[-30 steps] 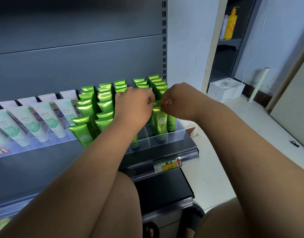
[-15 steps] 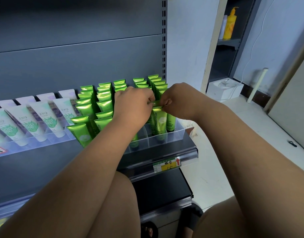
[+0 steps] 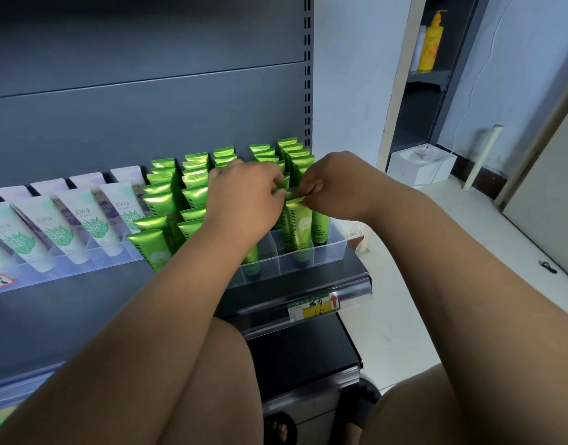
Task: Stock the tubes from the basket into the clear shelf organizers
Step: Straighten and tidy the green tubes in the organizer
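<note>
Green tube [image 3: 298, 224], standing in the clear organizer [image 3: 327, 248], is being pinched at its crimped top by the left hand [image 3: 244, 200] and right hand [image 3: 330, 184].

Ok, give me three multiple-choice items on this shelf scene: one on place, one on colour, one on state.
1. Where is the yellow pump bottle?
A. on a side shelf, upper right
B. in the clear organizer
C. on the floor

2. What colour is the tube both hands pinch?
A. purple
B. green
C. white

3. How does that tube stand?
A. flat on the shelf
B. lifted clear
C. upright in a front compartment of the clear organizer

Key: 1 A, it stands high in the alcove; 2 B, metallic green; 3 C, left hand and right hand grip its crimped top.
</note>
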Motion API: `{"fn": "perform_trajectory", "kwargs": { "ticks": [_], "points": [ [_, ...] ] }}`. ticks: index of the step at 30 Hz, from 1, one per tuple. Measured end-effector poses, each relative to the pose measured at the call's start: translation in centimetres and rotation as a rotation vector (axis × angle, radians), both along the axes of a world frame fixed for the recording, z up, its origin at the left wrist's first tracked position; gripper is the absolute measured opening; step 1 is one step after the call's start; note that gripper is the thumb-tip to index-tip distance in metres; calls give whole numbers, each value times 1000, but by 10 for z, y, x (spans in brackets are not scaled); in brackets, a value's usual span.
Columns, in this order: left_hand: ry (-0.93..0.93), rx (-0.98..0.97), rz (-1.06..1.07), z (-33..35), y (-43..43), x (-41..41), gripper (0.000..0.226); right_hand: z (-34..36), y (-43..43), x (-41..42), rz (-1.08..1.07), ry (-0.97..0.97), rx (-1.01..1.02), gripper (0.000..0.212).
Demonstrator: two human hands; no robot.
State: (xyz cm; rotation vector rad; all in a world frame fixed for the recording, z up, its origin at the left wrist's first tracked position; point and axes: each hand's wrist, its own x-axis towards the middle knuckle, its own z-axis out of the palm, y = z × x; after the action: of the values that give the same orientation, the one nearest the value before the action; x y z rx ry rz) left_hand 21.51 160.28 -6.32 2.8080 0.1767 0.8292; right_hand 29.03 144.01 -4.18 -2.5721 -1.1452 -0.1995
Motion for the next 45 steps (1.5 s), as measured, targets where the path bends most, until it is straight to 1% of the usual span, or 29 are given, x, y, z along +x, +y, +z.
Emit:
{"fn": "perform_trajectory", "kwargs": {
  "ticks": [5,8,13,16,18,20,25,27,30,31,34,35,37,42,45],
  "points": [
    [-55,-30,53,2,9,-5,15,-1,2,6,-79,42,92,31],
    [-64,-53,77,6,12,-4,15,2,9,13,-135,81,155,27],
    [35,-94,119,28,16,19,13,10,19,26,-234,70,251,24],
    [117,-125,128,31,16,35,16,15,23,35,-228,103,280,23],
    [139,-105,134,25,16,43,18,18,24,44,-199,124,261,17],
    [148,-87,148,17,19,47,20,19,29,52,-158,102,193,14],
    [157,-35,134,11,17,50,23,24,45,64,-91,-15,10,20],
    [146,-8,144,11,16,51,25,26,52,64,-74,-30,-35,28],
    [154,-5,153,10,13,53,25,26,58,61,-36,-28,-57,55],
    [160,-18,154,11,12,55,24,25,59,59,-26,-25,-92,56],
    [163,-82,147,13,14,58,22,18,62,62,-29,-34,-132,24],
    [158,-98,141,13,15,58,22,16,63,64,-29,-54,-142,20],
    [162,-121,128,12,19,57,22,13,63,65,-21,-84,-156,19],
    [173,-159,105,9,23,56,22,13,59,66,-21,-88,-140,17],
    [174,-191,80,9,22,56,22,14,59,66,-33,-104,-170,17]
  ]
}}
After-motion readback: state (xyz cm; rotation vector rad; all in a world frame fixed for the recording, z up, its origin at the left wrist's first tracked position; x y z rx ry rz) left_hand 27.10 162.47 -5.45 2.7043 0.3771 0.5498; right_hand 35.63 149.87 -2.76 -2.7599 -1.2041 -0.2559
